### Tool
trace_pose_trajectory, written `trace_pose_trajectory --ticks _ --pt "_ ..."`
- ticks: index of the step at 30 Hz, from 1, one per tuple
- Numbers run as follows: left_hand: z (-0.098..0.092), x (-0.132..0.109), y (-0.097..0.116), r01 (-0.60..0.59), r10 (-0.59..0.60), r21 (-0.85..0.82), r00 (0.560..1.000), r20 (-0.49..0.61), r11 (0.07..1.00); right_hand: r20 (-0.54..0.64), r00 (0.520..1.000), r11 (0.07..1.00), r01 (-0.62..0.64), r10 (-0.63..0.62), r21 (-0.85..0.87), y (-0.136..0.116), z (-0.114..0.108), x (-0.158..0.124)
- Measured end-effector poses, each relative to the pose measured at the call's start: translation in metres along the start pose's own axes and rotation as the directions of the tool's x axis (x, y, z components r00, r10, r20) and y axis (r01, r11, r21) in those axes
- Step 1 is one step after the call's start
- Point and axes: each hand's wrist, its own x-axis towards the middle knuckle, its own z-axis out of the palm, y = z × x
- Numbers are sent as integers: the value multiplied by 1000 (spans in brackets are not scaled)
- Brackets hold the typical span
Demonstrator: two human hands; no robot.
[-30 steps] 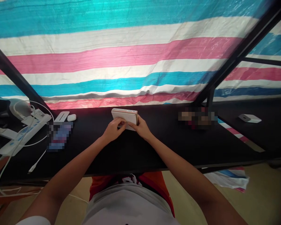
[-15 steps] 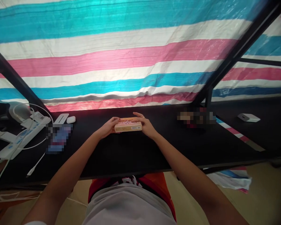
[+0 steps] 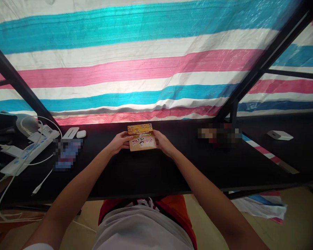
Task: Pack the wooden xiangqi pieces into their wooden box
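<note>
A small flat yellow-orange box with dark printed characters faces up toward me over the black table. My left hand grips its left edge, thumb on the printed face. My right hand grips its right edge with fingers curled around it. Both hands hold the box just above or against the tabletop, near the table's far middle.
At the left lie a white power strip with white cables, a white flat device and a small white oval object. A white box sits far right. Black frame bars and a striped tarp rise behind.
The box went from showing its white side, to its thin edge, to its printed yellow face. Both hands turned it and kept hold.
</note>
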Motion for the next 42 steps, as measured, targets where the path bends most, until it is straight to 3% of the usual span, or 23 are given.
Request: trace_pose_trajectory --ticks 2,5,8,10,14,18,22,25,27,29,30,33,35,38,42 --pt "4 -2 0 -2 2 18 1000 9 1000 50 998 999 27 -26 -28 -5 2 -5" --pt "6 -7 6 95 -99 35 988 115 995 109 990 992 101 -92 -80 -14 3 -12" --pt "2 -11 12 162 -180 108 965 188 981 204 978 996 60 -45 -70 -21 1 -18" --pt "-1 -13 13 137 -171 174 964 201 975 219 976 999 11 -3 -35 -22 0 -19" --pt "0 -9 7 97 -144 204 962 231 974 87 994 998 -64 65 -9 -16 -4 -12" --pt "5 -3 3 86 -85 -12 994 74 996 -97 994 978 -22 43 207 -11 -5 -3" --pt "11 -3 3 -12 12 -127 1000 2 992 -19 1000 935 20 -15 355 -15 1 -6" --pt "23 -10 -2 2 8 -143 997 71 990 74 997 948 -47 25 315 -17 5 -10" --pt "31 -16 -6 47 -28 -117 986 162 992 17 999 954 -45 42 296 -17 2 -10" --pt "36 -24 -7 110 -95 -34 951 294 993 -69 996 964 -30 50 264 -16 -2 -9" --pt "35 -27 -6 144 -140 18 913 382 989 -76 995 970 -37 57 242 -16 -4 -9" --pt "24 -32 -1 222 -254 129 759 600 967 64 995 982 -91 81 166 -17 -8 -10" --pt "13 -31 2 245 -269 130 715 645 961 130 987 986 -110 94 125 -19 -10 -12" --pt "7 -25 2 287 -296 114 740 604 951 144 986 992 -102 90 79 -21 -13 -15" --pt "18 -21 -1 260 -289 128 834 470 957 218 967 991 -125 132 -45 -19 -13 -14"
